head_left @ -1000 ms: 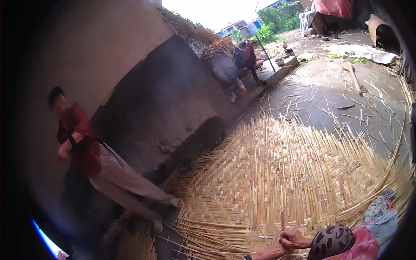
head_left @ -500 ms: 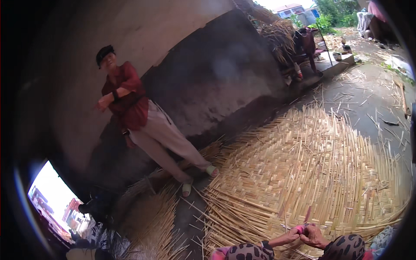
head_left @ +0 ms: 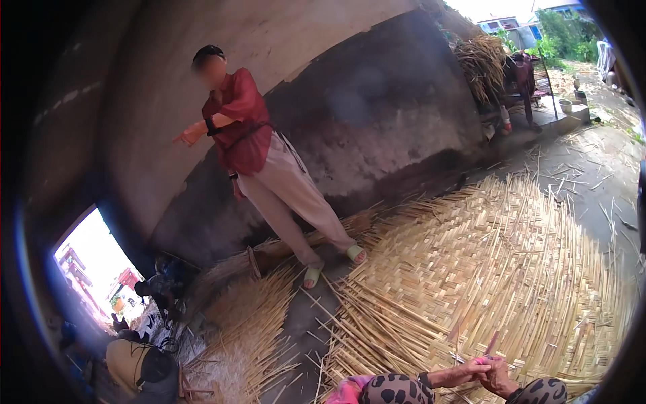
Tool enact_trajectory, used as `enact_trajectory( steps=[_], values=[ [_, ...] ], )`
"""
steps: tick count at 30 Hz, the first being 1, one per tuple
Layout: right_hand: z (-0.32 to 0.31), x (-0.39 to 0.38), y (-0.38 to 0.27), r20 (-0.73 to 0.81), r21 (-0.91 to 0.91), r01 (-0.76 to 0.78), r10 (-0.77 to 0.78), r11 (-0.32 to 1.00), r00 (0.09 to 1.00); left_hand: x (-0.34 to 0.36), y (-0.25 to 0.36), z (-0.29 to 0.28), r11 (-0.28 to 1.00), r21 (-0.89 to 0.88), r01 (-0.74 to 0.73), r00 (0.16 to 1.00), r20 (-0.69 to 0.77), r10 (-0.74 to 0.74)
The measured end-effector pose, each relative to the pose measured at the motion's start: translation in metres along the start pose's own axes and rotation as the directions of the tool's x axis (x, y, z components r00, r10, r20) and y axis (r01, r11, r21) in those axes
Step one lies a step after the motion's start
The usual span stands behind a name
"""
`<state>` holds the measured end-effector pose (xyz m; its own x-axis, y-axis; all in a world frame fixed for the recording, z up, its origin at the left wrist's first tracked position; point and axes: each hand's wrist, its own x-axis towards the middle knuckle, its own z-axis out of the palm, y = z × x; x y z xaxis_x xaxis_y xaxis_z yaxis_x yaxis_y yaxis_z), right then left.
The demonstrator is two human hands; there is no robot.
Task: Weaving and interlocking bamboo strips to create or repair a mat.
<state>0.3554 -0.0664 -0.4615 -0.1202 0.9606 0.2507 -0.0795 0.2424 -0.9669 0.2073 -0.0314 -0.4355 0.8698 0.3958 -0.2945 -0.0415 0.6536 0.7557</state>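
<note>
My left hand (head_left: 471,370) and my right hand (head_left: 498,378) meet at the lower edge of the view, above a large woven straw mat (head_left: 457,269). Both are closed, fingertips together. A thin, flat, reddish-brown piece (head_left: 493,342) sticks up from my right hand; its kind is too small to tell. Something pink (head_left: 482,361) shows between the fingers, and what else they pinch is hidden. The mat has a tight weave in its middle, with long loose strips standing out at its edges.
A person (head_left: 245,121) in a red shirt and light trousers stands beyond the mat's left side, one arm bent across the chest. Another spread of straw (head_left: 249,323) lies at left, with a rounded tan and dark object (head_left: 131,363) beside it. A dark-based wall (head_left: 363,114) runs behind.
The view has swung left, so the mat and the person sit farther right. My hands stay together, and the pink thing between them shows less. The person's forearm now extends farther left.
</note>
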Motion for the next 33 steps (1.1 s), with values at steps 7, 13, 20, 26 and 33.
enact_trajectory(
  steps=[7,13,20,26,33],
  values=[
    [-0.014,-0.002,-0.027,-0.2,-0.594,-0.119,-0.003,0.795,0.98,0.003,-0.003,-0.01,0.997,0.028,-0.079,0.99,0.117,0.075],
    [-0.005,-0.009,-0.03,-0.169,-0.688,0.074,-0.258,0.722,0.951,0.012,-0.003,-0.012,0.995,-0.073,-0.072,0.958,0.272,0.089],
    [0.015,-0.007,-0.016,0.018,-0.512,0.086,-0.09,0.855,0.996,0.017,-0.008,-0.041,0.939,-0.344,-0.006,0.998,-0.062,-0.016],
    [0.015,-0.002,0.002,0.082,-0.593,0.214,-0.206,0.776,0.975,-0.008,0.015,-0.004,0.82,0.416,-0.393,0.902,0.001,0.432],
    [0.019,0.004,-0.022,0.159,-0.413,0.167,-0.11,0.895,0.981,0.007,0.009,-0.03,0.874,-0.473,-0.111,0.991,-0.124,0.059]
  ],
)
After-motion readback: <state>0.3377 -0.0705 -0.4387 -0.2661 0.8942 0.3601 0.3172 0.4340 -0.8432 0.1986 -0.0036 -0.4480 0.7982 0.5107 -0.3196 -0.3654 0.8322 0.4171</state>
